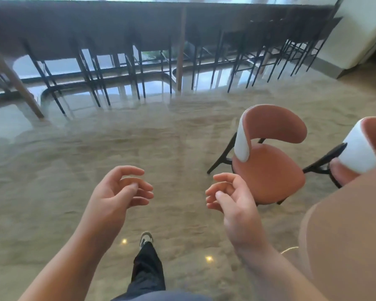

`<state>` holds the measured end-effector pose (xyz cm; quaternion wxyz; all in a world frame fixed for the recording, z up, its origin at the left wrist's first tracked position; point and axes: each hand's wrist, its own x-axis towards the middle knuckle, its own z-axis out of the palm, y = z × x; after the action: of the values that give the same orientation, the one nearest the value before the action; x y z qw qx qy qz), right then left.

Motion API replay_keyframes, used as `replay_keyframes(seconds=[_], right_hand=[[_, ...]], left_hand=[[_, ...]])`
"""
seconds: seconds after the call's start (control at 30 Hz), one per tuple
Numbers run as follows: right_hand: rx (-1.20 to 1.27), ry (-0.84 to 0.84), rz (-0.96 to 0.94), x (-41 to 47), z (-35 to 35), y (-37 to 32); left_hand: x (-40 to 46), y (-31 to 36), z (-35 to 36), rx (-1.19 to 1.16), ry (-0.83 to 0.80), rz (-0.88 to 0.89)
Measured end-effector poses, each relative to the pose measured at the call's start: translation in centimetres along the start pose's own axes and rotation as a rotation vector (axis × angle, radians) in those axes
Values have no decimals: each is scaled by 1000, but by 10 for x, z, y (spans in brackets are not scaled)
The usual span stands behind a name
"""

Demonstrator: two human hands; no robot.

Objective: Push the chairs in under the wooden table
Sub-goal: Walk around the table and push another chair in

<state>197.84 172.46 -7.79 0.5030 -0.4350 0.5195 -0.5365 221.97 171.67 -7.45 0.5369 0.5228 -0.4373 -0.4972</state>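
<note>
Hands free: left hand (119, 190) and right hand (230, 196) hang loosely curled, holding nothing. 2 chairs, near chair (269, 157) and far chair (360, 148), stand beside the tan table edge (345, 224). Approach step; next, grasp that near backrest.

left hand (119, 192) loosely curled, empty; right hand (230, 198) likewise

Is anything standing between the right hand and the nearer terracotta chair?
Nothing visible does. The right hand hangs loosely curled and empty just left of the terracotta padded chair with the white-backed curved backrest, with only bare polished floor around. The left hand is also empty.
</note>
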Motion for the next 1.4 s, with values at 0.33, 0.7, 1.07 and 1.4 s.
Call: replay_keyframes(seconds=[0.33, 0.7, 1.07, 1.4], right_hand=[[-32, 26, -31, 269, 90, -31], [-29, 242, 44, 453, 45, -20], [143, 407, 84, 732, -29, -37], [-65, 607, 21, 878, -109, -48]], left_hand=[[289, 27, -18, 26, -75, -49], [528, 36, 74, 57, -294, -81], [786, 67, 231, 163, -462, 13], [975, 26, 367, 111, -611, -90]])
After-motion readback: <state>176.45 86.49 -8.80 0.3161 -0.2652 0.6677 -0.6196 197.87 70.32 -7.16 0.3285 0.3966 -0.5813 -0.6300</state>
